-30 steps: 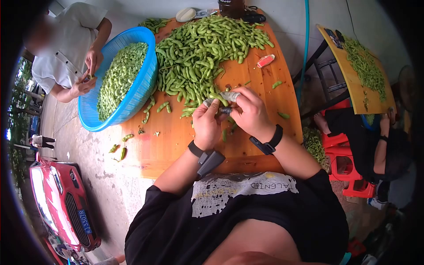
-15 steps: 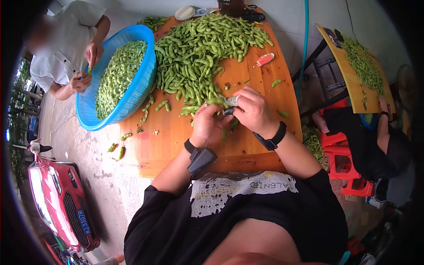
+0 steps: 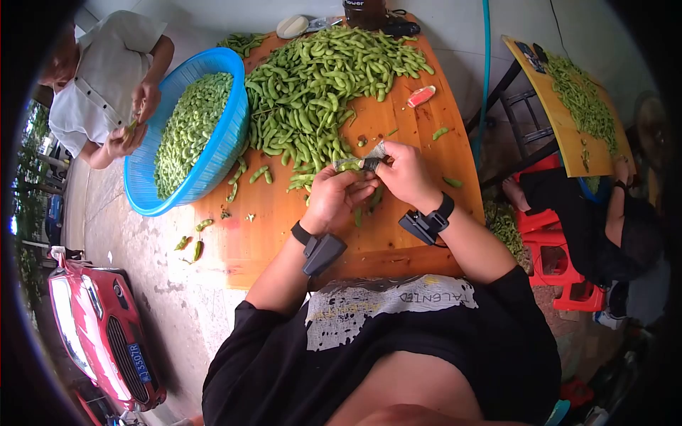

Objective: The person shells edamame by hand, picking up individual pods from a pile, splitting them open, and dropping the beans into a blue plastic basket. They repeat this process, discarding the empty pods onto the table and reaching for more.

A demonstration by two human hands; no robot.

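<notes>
My left hand [image 3: 334, 197] and my right hand [image 3: 407, 174] meet over the wooden table [image 3: 284, 220], just in front of a big pile of green edamame pods [image 3: 320, 85]. The left fingers pinch a green pod [image 3: 348, 165]. The right hand grips a small tool with a taped handle [image 3: 373, 157] whose tip touches that pod. Black bands sit on both wrists.
A blue basket [image 3: 227, 142] of trimmed pods leans at the table's left edge. Another person [image 3: 106, 78] in a white shirt works beside it. Loose pods lie on the table and ground. A second board with pods [image 3: 575, 106] and red stools [image 3: 561, 263] stand right.
My hands have shifted slightly up toward the pile and the pod now sits between the fingertips at the tool's tip. The other person's hands have moved lower beside the basket.
</notes>
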